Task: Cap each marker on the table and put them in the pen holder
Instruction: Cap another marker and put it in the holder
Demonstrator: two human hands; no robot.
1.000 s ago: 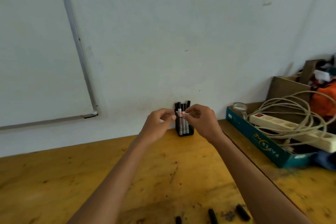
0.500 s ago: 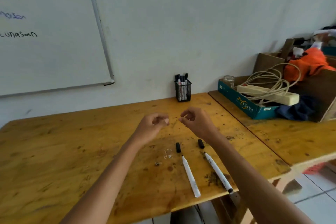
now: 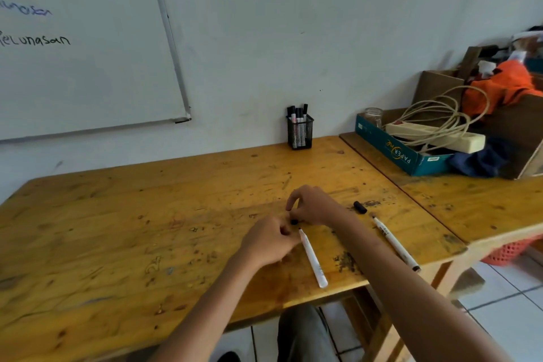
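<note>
1. Two uncapped markers lie on the desk (image 3: pixel 147 229): left marker (image 3: pixel 313 258), right marker (image 3: pixel 393 244). Two black caps: left cap (image 3: pixel 293 221), right cap (image 3: pixel 360 206).
2. Right hand (image 3: pixel 316 206) pinches left cap. Left hand (image 3: pixel 270 239) is curled at the left marker's tip; can't tell if it grips.
3. One pen holder (image 3: pixel 300 135) by the wall holds about four capped markers (image 3: pixel 298 114).
4. Wooden desk, whiteboard (image 3: pixel 88 53), box (image 3: pixel 396 153) with cables.

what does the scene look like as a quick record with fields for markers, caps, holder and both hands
near marker: uncapped, lying on table
far marker: uncapped, lying near the right edge
near cap: at near marker's tip
far cap: loose, beside far marker's tip
pen holder: by the wall, capped markers inside
right hand: fingers curled onto near cap
left hand: curled beside near marker's tip, grip unclear
</note>
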